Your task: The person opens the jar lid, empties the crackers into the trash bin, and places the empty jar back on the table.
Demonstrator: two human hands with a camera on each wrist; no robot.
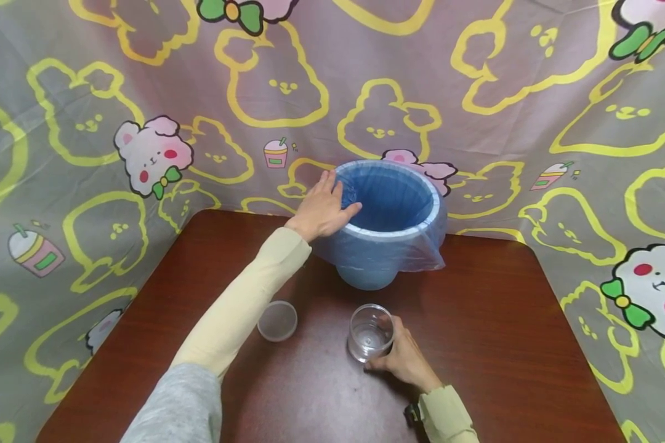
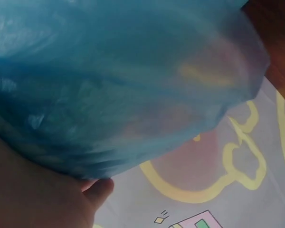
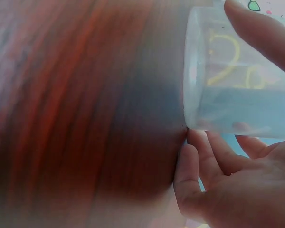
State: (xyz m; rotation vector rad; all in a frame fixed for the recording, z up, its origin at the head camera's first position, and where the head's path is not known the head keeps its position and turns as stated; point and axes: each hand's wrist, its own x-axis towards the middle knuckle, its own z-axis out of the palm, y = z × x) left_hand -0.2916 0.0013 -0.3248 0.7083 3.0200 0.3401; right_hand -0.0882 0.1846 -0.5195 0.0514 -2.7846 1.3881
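Observation:
A blue trash bin [image 1: 379,234] lined with a thin blue plastic bag [image 1: 421,246] stands at the back of the table. My left hand [image 1: 324,206] is at the left side of its rim, fingers extended and thumb reaching over the opening. In the left wrist view, the hand's fingertips lie at the bag's edge. My right hand [image 1: 404,357] holds a clear round plastic container [image 1: 371,332] from its right side, with the thumb and fingers around its wall. The container is upright, uncovered and looks see-through to its bottom.
A translucent round lid [image 1: 277,320] lies flat on the brown wooden table [image 1: 493,320], left of the container and beside the left forearm. A patterned cloth [image 1: 288,61] hangs behind and along both sides of the table.

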